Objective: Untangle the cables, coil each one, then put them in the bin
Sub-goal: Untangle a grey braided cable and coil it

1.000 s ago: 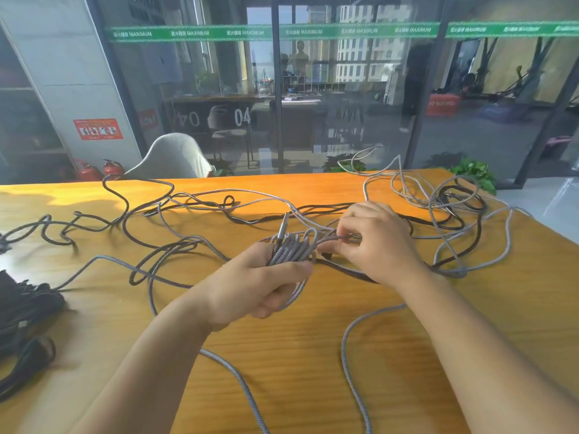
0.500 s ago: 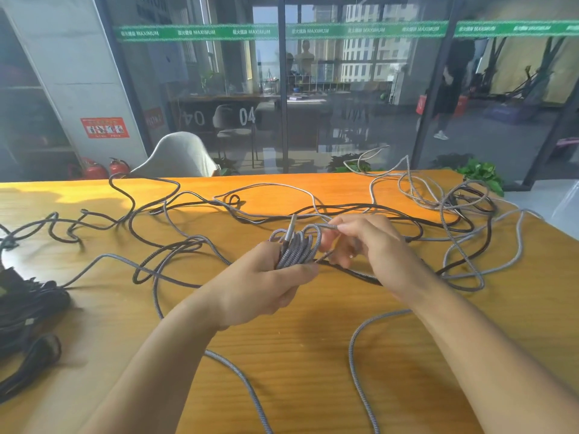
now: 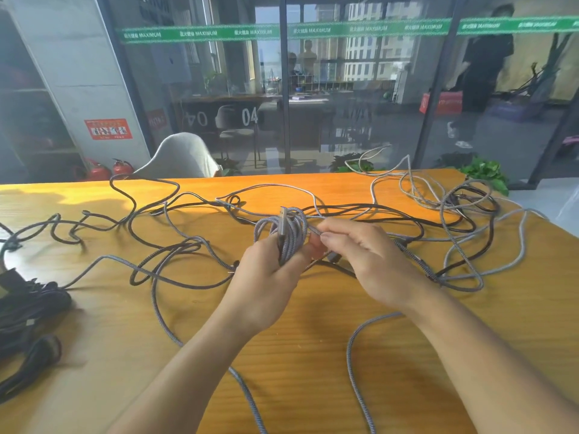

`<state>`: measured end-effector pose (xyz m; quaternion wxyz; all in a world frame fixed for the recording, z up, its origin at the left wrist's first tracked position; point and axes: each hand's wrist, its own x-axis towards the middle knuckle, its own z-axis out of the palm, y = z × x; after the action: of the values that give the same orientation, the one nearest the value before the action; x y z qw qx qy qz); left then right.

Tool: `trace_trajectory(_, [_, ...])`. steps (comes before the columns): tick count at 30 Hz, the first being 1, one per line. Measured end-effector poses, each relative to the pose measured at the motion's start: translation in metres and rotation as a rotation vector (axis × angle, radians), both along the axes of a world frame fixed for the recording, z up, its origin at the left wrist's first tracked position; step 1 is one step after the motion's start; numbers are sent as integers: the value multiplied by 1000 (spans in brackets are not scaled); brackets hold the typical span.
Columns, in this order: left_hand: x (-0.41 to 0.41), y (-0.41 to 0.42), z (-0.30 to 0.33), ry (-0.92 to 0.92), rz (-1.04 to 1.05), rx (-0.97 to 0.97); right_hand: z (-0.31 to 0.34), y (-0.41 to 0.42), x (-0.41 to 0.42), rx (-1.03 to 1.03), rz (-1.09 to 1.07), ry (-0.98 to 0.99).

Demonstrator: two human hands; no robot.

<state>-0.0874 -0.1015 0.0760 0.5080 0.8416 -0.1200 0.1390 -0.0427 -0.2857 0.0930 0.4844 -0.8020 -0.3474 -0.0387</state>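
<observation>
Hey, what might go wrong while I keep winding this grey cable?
The loose grey strand that the right hand pinches runs back into the pile, crossing black cables, so pulling may tighten a knot. The coil in the left hand could also slip loose, since nothing ties it.

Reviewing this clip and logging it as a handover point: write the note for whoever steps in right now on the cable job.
Left hand: grips a partly wound coil of grey braided cable, its plug end sticking up.
Right hand: pinches the free run of that same cable beside the coil, feeding the next loop.
On the wooden table: a long grey tail trails toward the near edge; black cable and lighter grey cable lie tangled across the far side. Dark bundles sit at the left edge.
Done: several loops wound.
Left: finish this coil, untangle and coil the others, bin them. No bin in view.
</observation>
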Motion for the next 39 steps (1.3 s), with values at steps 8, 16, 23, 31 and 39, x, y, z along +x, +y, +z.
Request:
trace_trajectory(8, [12, 17, -2, 36, 131, -226, -6, 4, 5, -250, -163, 103])
trace_trajectory(16, [11, 16, -1, 120, 10, -207, -7, 6, 7, 206, -121, 240])
trace_trajectory(23, [8, 6, -7, 201, -129, -36, -3, 7, 2, 342, -125, 273])
trace_trajectory(31, [9, 8, -4, 202, -58, -288, -9, 16, -5, 123, -62, 126])
trace_trajectory(39, [4, 16, 5, 145, -28, -582, -8, 20, -19, -151, 107, 144])
